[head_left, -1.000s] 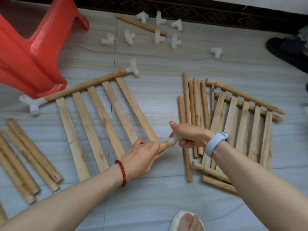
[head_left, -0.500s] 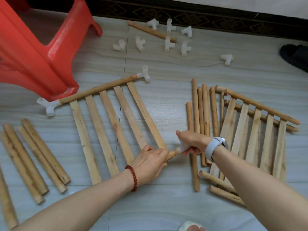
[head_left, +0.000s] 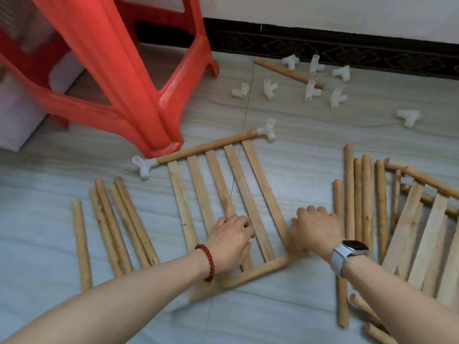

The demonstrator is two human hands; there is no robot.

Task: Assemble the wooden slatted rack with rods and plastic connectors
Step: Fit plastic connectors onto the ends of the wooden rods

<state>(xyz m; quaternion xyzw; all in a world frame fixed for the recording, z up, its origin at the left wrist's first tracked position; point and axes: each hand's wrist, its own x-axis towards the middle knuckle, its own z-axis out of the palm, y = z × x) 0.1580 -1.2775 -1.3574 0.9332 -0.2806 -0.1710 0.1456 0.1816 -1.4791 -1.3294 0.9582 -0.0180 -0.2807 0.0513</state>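
Note:
A slatted wooden panel [head_left: 248,194] lies flat on the tiled floor. Its far rod [head_left: 206,146] carries a white plastic connector at each end [head_left: 267,130] [head_left: 145,166]. The near rod [head_left: 260,268] runs under the slat ends, and a blurred white connector [head_left: 181,302] shows at its left end. My left hand [head_left: 231,242] rests on the slats near that rod with its fingers curled over a slat. My right hand [head_left: 315,229] covers the panel's near right corner, knuckles up, fingers curled down. The connector under it is hidden.
Several loose white connectors [head_left: 269,89] and one rod [head_left: 288,73] lie by the dark skirting. Loose rods lie on the left [head_left: 124,219] and on the right [head_left: 365,194]. More slatted panels [head_left: 422,232] are stacked at far right. A red plastic stool [head_left: 139,83] stands beside the panel's far left corner.
The view has swung up and left. The rod and connector held in the air before now lie on the floor along the slat ends. Both hands have come down onto the panel.

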